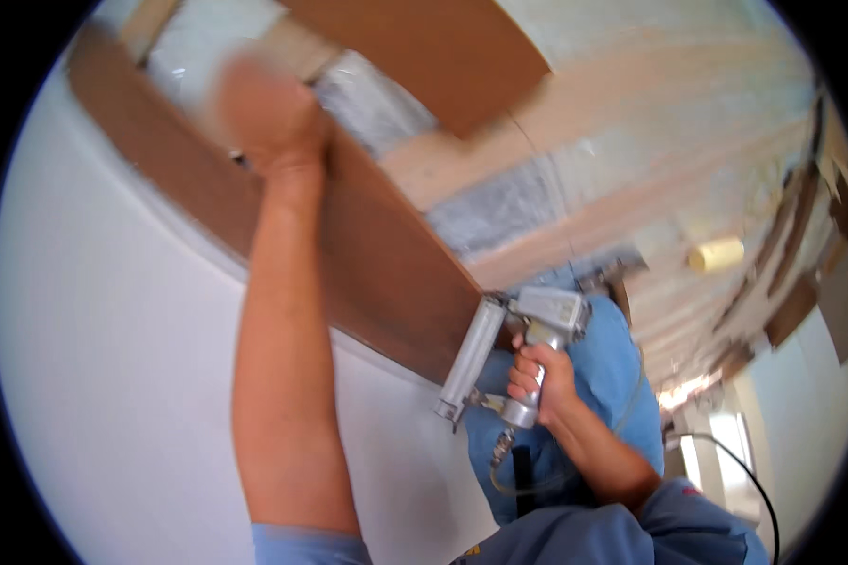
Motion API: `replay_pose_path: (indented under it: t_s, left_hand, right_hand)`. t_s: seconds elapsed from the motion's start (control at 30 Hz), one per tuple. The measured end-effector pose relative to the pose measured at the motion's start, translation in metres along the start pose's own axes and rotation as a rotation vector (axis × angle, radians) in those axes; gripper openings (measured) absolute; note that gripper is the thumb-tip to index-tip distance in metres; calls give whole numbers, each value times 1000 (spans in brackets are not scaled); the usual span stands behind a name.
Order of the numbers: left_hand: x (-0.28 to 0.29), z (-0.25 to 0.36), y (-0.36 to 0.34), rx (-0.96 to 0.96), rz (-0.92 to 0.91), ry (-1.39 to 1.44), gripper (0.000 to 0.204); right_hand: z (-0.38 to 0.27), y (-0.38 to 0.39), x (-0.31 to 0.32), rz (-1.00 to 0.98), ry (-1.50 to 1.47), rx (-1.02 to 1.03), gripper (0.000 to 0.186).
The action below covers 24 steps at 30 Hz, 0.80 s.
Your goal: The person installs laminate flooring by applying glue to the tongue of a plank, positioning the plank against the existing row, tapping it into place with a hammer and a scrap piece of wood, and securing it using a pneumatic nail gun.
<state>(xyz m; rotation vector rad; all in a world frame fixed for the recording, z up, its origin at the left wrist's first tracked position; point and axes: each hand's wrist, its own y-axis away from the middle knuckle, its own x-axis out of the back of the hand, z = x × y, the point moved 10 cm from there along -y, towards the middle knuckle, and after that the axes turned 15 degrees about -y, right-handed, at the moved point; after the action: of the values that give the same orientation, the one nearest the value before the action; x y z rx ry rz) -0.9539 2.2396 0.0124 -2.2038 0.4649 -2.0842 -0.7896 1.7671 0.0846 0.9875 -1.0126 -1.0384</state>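
Note:
My right hand is closed around the handle of a silver air nail gun, with a hose fitting at the handle's lower end. Its long straight magazine lies over the near end of a wide brown board, beside my bent knee. That board runs up and to the left along the white wall. Far along the board is my left hand, at or over its surface. Motion smears its fingers, so I cannot tell whether they grip the edge. A small dark thing shows beside that wrist.
Another brown board lies farther off at the top. Clear plastic sheeting covers part of the floor. At the right are a pale yellow roll and brown strips and offcuts. A black hose curves at lower right.

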Motion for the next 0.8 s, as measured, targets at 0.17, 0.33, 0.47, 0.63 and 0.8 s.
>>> replay_pose_path:
  t_s: [0.17, 0.33, 0.47, 0.63, 0.8]
  left_hand:
    - [-2, -16, 13, 70, 82, 62, 47]
    - [29, -38, 4, 79, 130, 132, 44]
    - [31, -58, 14, 79, 192, 136, 40]
    - [39, -69, 45, 207, 172, 106, 50]
    - [49, -39, 162, 433, -111, 8, 79]
  right_hand:
    - [9, -10, 3, -67, 141, 35, 41]
    - [21, -12, 5, -145, 70, 4, 45]
    - [24, -11, -1, -280, 7, 14, 43]
    - [10, -16, 9, -348, 99, 107, 41]
    - [3, -24, 23, -350, 95, 134, 41]
